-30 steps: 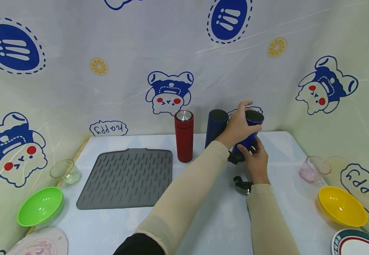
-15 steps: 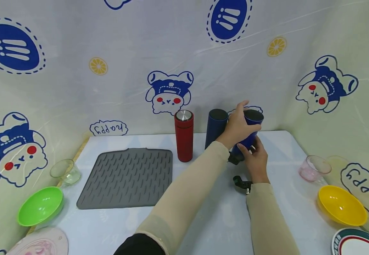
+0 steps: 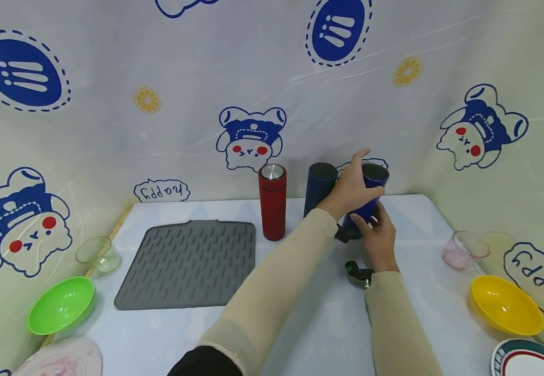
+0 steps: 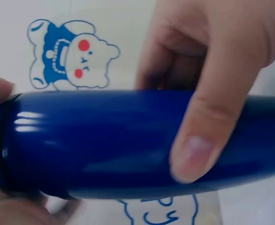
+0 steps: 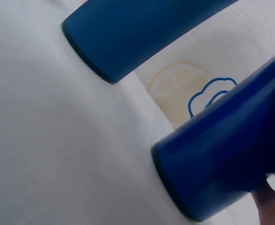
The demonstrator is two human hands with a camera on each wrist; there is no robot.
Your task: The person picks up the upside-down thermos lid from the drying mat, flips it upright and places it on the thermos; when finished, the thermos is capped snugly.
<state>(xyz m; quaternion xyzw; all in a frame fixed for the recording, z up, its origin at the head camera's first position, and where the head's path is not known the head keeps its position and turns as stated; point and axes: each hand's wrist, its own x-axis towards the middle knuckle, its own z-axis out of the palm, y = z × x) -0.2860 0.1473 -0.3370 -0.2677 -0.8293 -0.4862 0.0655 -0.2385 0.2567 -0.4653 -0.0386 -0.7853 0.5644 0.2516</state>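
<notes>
A glossy blue thermos (image 3: 378, 180) stands upright near the back of the table, with both hands on it. My left hand (image 3: 349, 189) grips it around the lid, index finger raised above the top and thumb across the front. Lower down, my right hand (image 3: 380, 237) holds the body, its thumb lying along the side in the left wrist view. The right wrist view shows the base of this blue thermos (image 5: 217, 157) at the tabletop. Close to its left stands a matte dark blue thermos (image 3: 319, 188), partly hidden by the left hand.
A red thermos (image 3: 273, 206) with a steel lid stands further left, behind a grey ridged mat (image 3: 187, 266). Along the left edge are a clear glass (image 3: 100, 256), a green bowl (image 3: 62, 305) and a pink plate (image 3: 85, 352); right, a pinkish glass (image 3: 462, 250), yellow bowl (image 3: 507, 305) and rimmed plate (image 3: 507, 350).
Both hands stay at nearly the same place on the blue thermos. The left fingers and thumb shift slightly at the lid.
</notes>
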